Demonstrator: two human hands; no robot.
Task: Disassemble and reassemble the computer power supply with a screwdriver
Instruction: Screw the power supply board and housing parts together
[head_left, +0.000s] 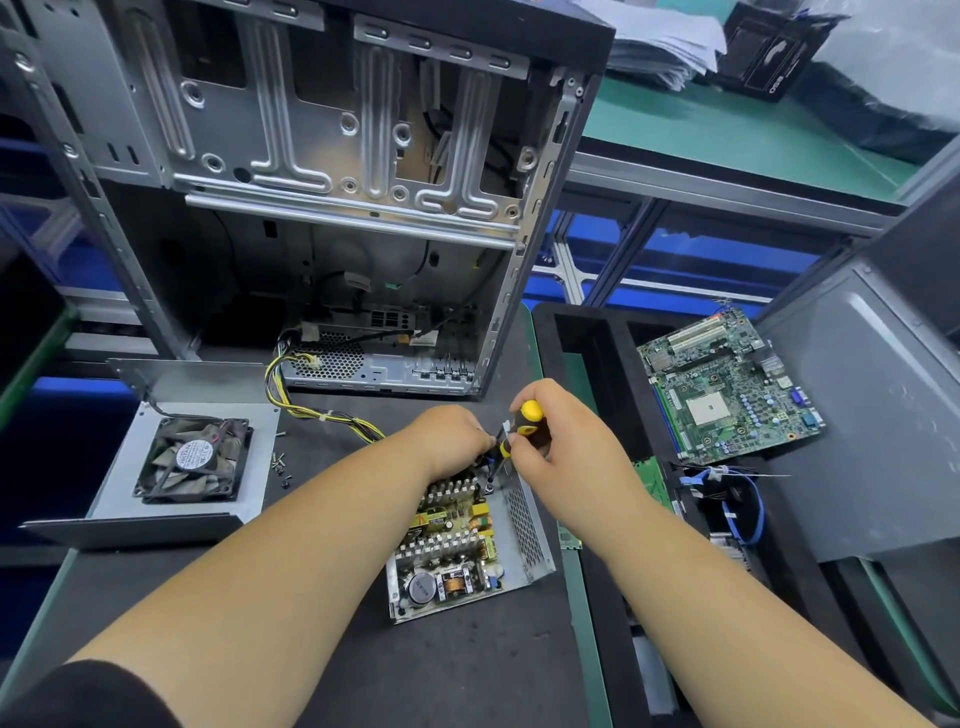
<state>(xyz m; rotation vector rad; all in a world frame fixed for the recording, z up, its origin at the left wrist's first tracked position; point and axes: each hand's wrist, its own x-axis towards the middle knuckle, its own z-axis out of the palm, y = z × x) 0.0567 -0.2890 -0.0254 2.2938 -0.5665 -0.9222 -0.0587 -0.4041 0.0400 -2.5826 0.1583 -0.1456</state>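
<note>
Right hand: its grip is closing around the screwdriver, tip pointing down into the power supply.
Left hand: resting at the supply's far edge; grip unclear.
Power supply: sitting open on the dark surface, beside its fan cover.

Opened power supply flat on mat, board exposed; yellow-black screwdriver tilted above.
</note>
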